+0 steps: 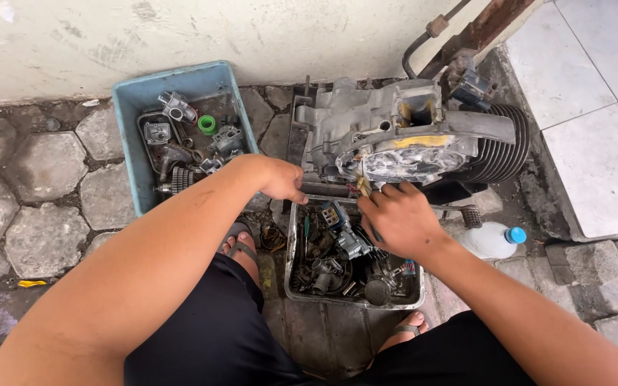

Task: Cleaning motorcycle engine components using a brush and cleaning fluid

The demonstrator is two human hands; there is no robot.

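I note the left hand (280,179) curled nearly closed at the near edge of the engine (395,139); I cannot tell whether it holds anything. The right hand (398,218) has its fingers pinched on a small yellowish piece (363,187), touching the engine's lower face. The engine sits on the paving just behind a metal tray (292,250) of parts; a blue bin (126,136) stands to its left.

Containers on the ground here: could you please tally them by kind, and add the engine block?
Blue plastic bin: 1
Metal parts tray: 1
Clear bottle with blue cap: 1
Engine block: 1
Total: 4
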